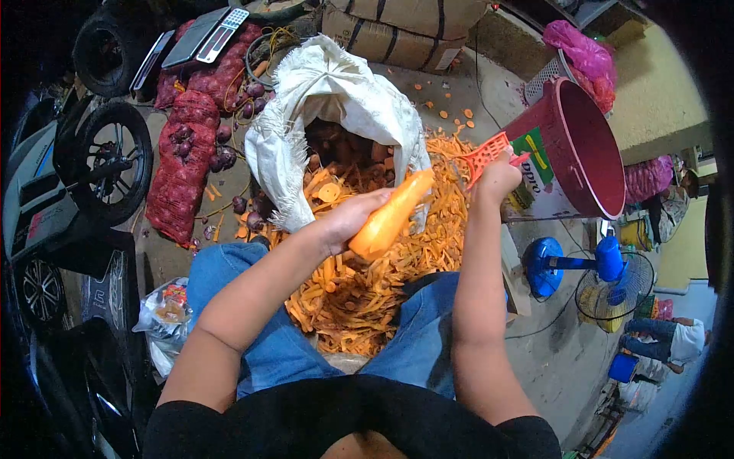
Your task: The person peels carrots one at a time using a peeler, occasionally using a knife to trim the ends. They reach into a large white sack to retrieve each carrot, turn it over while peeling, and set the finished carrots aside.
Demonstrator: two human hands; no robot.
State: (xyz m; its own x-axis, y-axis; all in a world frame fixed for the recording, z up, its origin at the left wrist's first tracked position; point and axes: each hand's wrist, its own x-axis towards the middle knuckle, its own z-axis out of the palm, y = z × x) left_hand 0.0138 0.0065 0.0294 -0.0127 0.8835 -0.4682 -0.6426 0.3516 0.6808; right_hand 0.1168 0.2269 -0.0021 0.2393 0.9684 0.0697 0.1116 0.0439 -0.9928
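Observation:
My left hand [353, 222] is closed around a thick, smooth orange carrot [394, 214], its narrow end tilted up to the right. In my right hand [498, 180] is a red-orange plastic peeler [485, 157] with a perforated body, held apart from the carrot. Below and between my legs lies a heap of orange peelings [344, 317]. Beyond my left hand a white woven sack [298, 99] gapes open, with unpeeled carrots [348, 153] inside its mouth. To the right of the peeler stands a dark red bucket [569, 138] with a label.
Red net bags of onions [181, 168] lie at left beside a motorcycle wheel [115, 164]; a scale [206, 38] rests on more bags. At right are a blue fan [544, 268] and, farther off, a person [673, 340]. Tied cardboard boxes [397, 38] stand at the back.

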